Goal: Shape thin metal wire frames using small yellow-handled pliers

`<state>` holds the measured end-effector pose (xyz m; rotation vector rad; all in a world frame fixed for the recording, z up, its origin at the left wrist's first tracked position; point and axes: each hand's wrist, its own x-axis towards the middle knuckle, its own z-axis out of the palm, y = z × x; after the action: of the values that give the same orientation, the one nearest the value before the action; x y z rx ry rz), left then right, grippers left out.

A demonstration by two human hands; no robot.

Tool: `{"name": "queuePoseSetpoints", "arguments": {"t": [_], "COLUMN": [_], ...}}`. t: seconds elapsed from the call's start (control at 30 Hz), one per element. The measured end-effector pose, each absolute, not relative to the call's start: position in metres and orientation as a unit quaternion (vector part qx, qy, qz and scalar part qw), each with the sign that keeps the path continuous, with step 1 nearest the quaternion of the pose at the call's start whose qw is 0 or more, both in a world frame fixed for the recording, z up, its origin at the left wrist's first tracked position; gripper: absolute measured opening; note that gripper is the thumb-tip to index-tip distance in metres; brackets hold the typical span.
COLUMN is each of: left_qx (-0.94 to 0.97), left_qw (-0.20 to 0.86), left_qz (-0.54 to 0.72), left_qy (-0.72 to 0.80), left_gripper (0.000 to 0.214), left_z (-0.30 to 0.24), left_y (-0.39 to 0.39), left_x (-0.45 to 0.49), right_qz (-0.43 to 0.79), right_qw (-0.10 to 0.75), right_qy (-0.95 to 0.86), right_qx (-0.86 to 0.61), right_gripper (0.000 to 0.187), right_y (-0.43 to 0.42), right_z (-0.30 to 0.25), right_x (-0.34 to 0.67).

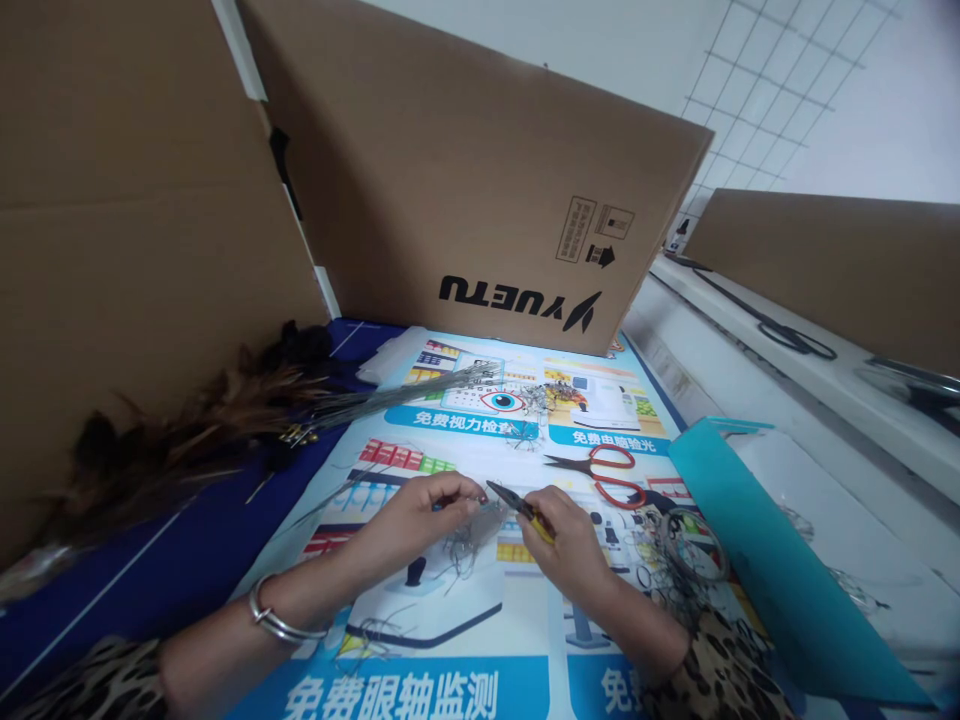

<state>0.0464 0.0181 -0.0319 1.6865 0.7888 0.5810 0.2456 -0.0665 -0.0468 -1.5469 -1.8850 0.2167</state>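
Note:
My right hand (pixel 562 535) is wrapped around a pair of pliers (pixel 525 507) with yellow-and-black handles. Their dark, narrow jaws point up and left, close to the fingertips of my left hand (pixel 442 508). Thumb and forefinger of that hand are pinched on a piece of thin wire (pixel 491 517), whose shape is hard to make out. Below the hands lies a loose tangle of fine wire (pixel 463 555) on the printed poster sheet (pixel 525 620). Just beyond my right hand rest scissors (pixel 615 475) with red handles.
Brown feathers (pixel 217 410) and a bundle of straight wires (pixel 405 390) lie at the left and back. A wire coil (pixel 694 545) sits at right beside a teal box (pixel 780 560). Cardboard panels (pixel 465 170) stand around the back and left.

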Motion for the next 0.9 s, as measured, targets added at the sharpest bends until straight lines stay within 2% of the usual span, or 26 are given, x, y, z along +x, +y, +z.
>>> {"name": "queuePoseSetpoints", "arguments": {"t": [0.47,0.9], "left_qx": [0.667,0.645], "left_qw": [0.631,0.642], "left_qz": [0.236,0.255], "left_qy": [0.317,0.325], "left_gripper": [0.016,0.013], "left_z": [-0.0324,-0.031], "left_y": [0.0166,0.015], "left_x": [0.0472,0.0475], "right_qz": [0.093,0.112], "right_qw": [0.334,0.346], "right_qy": [-0.726,-0.722], "right_qx": [-0.594,-0.589], "right_gripper": [0.011,0.015], "right_y": [-0.0675,-0.067], "right_z": [-0.0487,-0.0524], "right_x": [0.2457,0.2463]}}
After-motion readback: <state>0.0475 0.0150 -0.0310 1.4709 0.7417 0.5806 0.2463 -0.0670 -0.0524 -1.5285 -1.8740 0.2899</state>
